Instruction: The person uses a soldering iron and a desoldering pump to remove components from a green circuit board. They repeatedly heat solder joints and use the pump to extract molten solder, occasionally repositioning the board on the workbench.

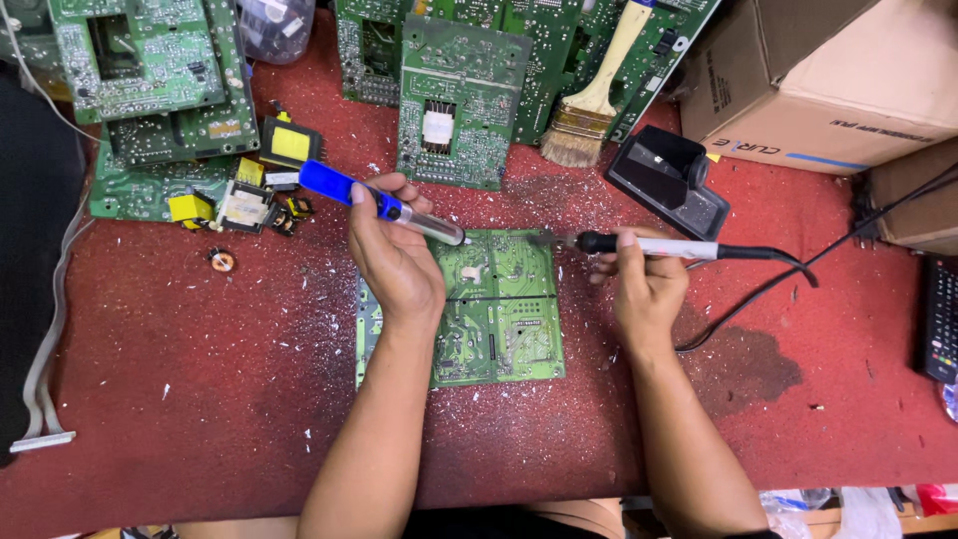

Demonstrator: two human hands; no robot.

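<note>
Both forearms reach up; left hand (pixel 394 262) grips a desoldering pump (pixel 384 205), right hand (pixel 647 284) a soldering iron (pixel 649 246), over the circuit board (pixel 499 319)

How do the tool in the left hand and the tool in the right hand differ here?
The desoldering pump in the left hand has a blue and silver barrel and no cord; the soldering iron in the right hand is slim, white and black, with a black cable trailing right. The pump slants down to the right; the iron lies nearly level, tip pointing left. Both tips meet over the green circuit board.
</note>
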